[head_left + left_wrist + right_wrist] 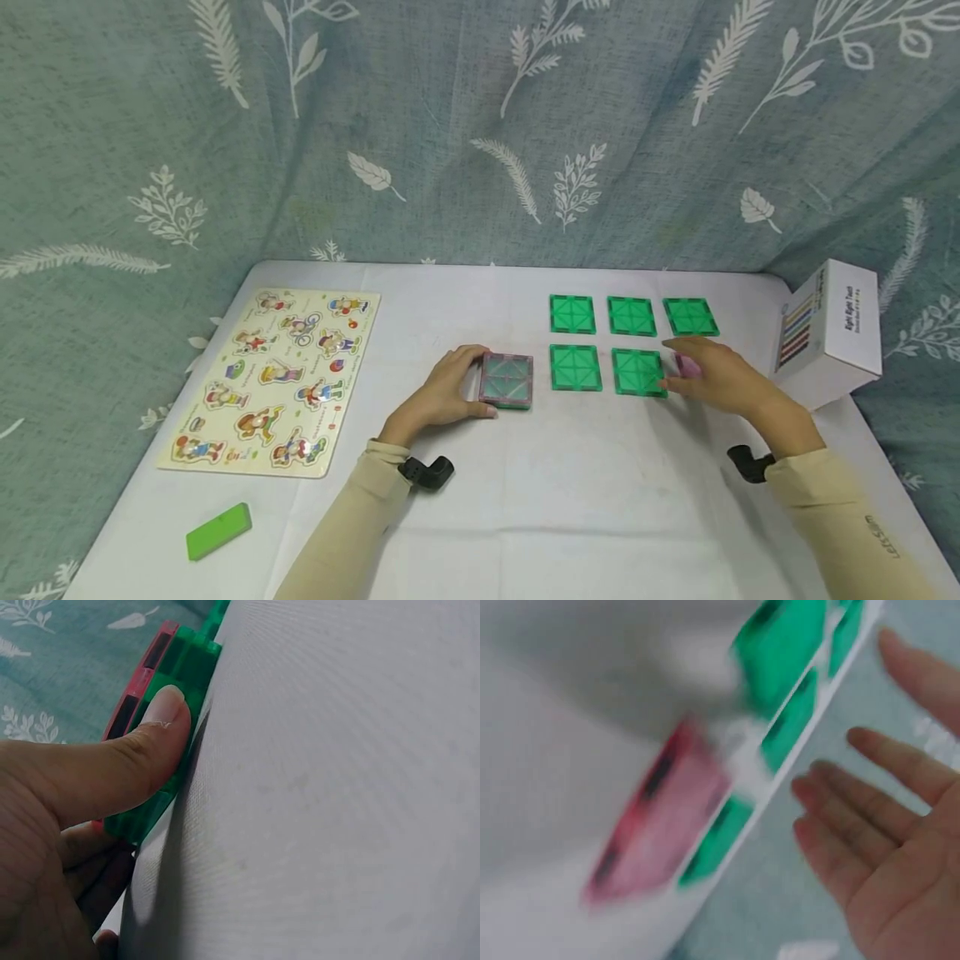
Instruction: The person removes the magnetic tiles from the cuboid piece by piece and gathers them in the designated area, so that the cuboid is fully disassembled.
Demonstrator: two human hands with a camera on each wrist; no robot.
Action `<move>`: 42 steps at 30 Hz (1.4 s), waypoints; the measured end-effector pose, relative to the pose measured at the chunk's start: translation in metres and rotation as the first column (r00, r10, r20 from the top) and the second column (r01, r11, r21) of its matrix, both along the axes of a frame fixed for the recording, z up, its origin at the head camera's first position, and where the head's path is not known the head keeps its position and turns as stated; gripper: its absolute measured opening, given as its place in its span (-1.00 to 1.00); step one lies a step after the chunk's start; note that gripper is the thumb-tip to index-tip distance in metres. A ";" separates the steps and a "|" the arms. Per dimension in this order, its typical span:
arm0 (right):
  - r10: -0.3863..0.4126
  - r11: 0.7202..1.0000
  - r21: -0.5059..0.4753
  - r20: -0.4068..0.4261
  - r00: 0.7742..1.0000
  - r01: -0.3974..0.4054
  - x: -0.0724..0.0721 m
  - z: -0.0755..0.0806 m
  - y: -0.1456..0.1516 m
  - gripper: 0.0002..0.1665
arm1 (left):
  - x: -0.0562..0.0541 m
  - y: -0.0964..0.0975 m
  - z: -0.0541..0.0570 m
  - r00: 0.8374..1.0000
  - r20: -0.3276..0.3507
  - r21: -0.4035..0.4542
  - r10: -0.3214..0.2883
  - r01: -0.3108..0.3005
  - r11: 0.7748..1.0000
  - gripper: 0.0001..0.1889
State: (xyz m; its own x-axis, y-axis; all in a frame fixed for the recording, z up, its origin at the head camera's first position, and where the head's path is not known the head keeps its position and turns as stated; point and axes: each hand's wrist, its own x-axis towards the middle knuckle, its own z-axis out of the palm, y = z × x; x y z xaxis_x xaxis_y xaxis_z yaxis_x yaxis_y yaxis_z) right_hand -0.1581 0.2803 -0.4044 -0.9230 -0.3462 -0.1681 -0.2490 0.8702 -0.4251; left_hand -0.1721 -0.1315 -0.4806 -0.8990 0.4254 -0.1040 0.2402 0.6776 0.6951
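Note:
My left hand (446,392) grips a small stack of square magnetic tiles (506,381) by its sides. In the left wrist view the thumb presses the edge of green tiles (187,664), with a pink tile (135,694) above them. My right hand (716,375) is over a pink tile (687,366), which it partly hides. The right wrist view shows this pink tile (671,817) blurred on the table, apart from the spread fingers (900,761). Green tiles (638,372) lie in two rows beside it.
A picture puzzle board (270,383) lies on the left of the white table (570,500), and a green block (219,532) sits nearer the front. At the right edge stands a white box (832,333). A patterned curtain (450,125) hangs behind.

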 end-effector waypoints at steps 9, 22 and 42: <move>0.018 0.974 -0.223 -0.100 0.995 -0.040 0.008 -0.028 -0.073 -0.26 | 0.001 0.001 0.000 1.000 -0.004 0.001 0.002 -0.002 1.000 0.01; 0.028 0.941 -0.335 -0.022 0.999 -0.034 0.006 -0.060 -0.140 0.18 | 0.003 0.001 0.001 1.000 0.005 -0.010 -0.002 0.002 1.000 0.00; 0.052 0.946 -0.318 -0.059 0.997 -0.068 0.001 -0.069 -0.175 0.16 | 0.003 0.001 0.003 1.000 0.011 -0.006 -0.003 0.003 1.000 0.00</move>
State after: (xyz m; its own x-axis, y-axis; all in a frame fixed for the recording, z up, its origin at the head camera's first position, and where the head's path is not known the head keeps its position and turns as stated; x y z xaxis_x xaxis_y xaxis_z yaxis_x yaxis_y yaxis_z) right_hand -0.1569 0.1055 -0.4734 -0.9033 -0.4291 0.0053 -0.3240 0.6738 -0.6641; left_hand -0.1696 -0.1304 -0.4776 -0.8964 0.4275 -0.1167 0.2345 0.6810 0.6938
